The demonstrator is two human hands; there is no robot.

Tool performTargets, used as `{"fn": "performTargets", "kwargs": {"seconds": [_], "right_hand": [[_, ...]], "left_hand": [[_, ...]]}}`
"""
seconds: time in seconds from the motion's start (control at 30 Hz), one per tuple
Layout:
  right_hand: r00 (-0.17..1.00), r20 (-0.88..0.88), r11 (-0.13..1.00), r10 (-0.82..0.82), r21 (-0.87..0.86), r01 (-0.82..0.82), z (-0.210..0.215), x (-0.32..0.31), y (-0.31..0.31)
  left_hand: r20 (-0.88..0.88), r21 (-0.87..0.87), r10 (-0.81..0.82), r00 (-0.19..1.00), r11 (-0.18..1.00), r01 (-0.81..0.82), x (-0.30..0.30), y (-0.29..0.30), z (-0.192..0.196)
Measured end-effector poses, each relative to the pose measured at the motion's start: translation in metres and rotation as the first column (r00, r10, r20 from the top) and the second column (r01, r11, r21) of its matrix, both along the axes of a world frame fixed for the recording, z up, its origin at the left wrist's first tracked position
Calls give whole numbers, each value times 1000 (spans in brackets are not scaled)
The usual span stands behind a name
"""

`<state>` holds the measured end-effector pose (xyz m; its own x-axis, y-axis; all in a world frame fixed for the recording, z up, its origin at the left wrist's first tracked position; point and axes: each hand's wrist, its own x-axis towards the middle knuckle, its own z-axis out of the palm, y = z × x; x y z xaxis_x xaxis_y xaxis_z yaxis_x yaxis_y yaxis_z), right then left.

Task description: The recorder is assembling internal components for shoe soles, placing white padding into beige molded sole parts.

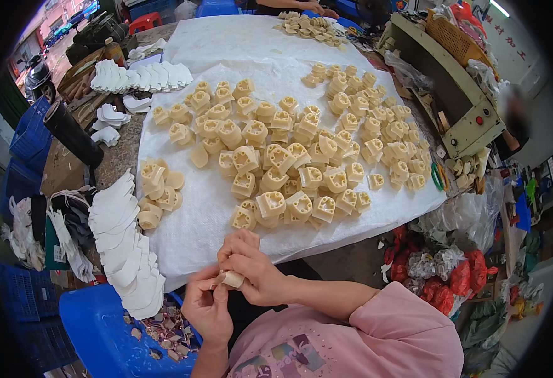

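In front of my chest, at the near edge of the table, both hands meet on one cream shoe heel (231, 279). My right hand (254, 268) wraps its fingers round it from the right. My left hand (207, 309) pinches at its left side with thumb and fingertips; whether a thin strip lies between those fingers is too small to tell. Beyond them a big heap of similar cream heels (279, 157), many with hollowed, holed faces, covers the white sheet (188, 233). A smaller cluster of heels (160, 195) lies at the left.
White cut pieces (122, 246) overlap in a long row at the table's left edge, with more white pieces (141, 77) farther back. A black cylinder (73, 134) stands there. A blue plastic seat (106, 334) holds scraps. Green-handled scissors (439, 177) lie right; a person (295, 5) sits opposite.
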<state>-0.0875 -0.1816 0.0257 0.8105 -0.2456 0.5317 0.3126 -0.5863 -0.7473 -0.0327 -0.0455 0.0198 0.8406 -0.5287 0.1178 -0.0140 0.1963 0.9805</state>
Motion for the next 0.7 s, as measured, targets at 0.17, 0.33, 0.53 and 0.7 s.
{"fn": "performTargets", "kwargs": {"seconds": [0.17, 0.33, 0.53, 0.7], "right_hand": [[958, 3, 900, 285, 344, -269, -14, -1, -11], [951, -68, 795, 301, 568, -211, -12, 5, -24], [876, -154, 818, 457, 460, -346, 3, 5, -31], [939, -113, 939, 325, 159, -306, 8, 7, -26]], "left_hand": [[273, 189, 1, 962, 981, -54, 11, 2, 7], [631, 144, 45, 774, 974, -174, 22, 9, 4], [605, 65, -58, 794, 998, 23, 16, 12, -4], [-99, -103, -328, 939, 942, 318, 22, 14, -7]]}}
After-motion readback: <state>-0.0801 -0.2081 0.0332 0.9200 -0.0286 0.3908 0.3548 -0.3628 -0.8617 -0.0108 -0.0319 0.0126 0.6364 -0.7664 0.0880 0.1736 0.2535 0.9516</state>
